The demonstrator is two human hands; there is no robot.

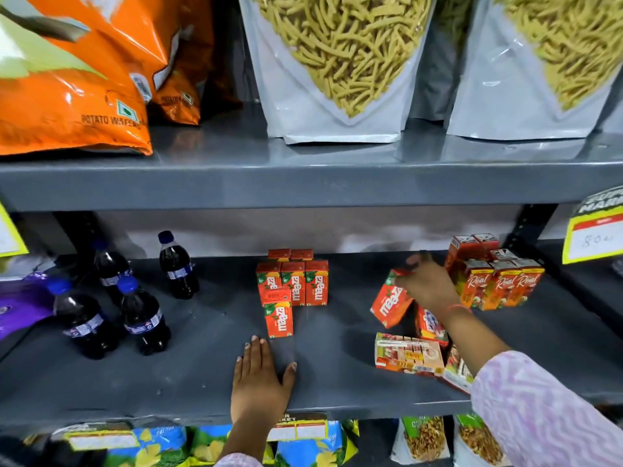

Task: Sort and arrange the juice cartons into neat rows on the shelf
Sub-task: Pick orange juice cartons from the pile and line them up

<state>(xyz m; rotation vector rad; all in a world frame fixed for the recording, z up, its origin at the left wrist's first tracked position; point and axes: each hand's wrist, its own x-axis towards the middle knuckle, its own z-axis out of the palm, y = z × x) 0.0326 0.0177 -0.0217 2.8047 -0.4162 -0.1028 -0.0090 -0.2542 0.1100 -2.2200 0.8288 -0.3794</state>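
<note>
On the grey middle shelf (202, 375) stands a neat group of orange Maaza cartons (292, 281), with one more Maaza carton (278, 316) upright just in front of them. My left hand (261, 379) rests flat and open on the shelf below that front carton. My right hand (425, 283) grips the top of a tilted Maaza carton (389, 303) to the right. Below it lie toppled juice cartons (409, 355), some partly hidden by my forearm. Red Real cartons (499, 281) stand in rows at the far right.
Several dark cola bottles (141, 318) with blue caps stand on the shelf's left part. The upper shelf holds orange wafer bags (67, 96) and white snack pouches (337, 79). A yellow price tag (596, 230) hangs at right. Snack packs (202, 446) fill the shelf below.
</note>
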